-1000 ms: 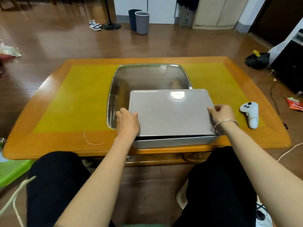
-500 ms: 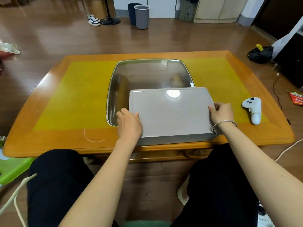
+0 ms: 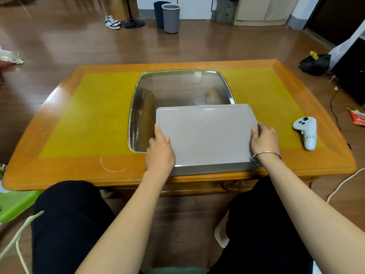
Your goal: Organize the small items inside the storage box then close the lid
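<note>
The storage box (image 3: 207,171) sits at the table's (image 3: 79,171) near edge, its grey lid (image 3: 205,133) lying flat with the long axis running left to right between the hands; the left hand (image 3: 160,153) presses fingers on the lid's left edge, the right hand (image 3: 264,139) curls over its right edge, both equally near

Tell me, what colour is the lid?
Plain light grey; the lid shows best in the head view.
</note>
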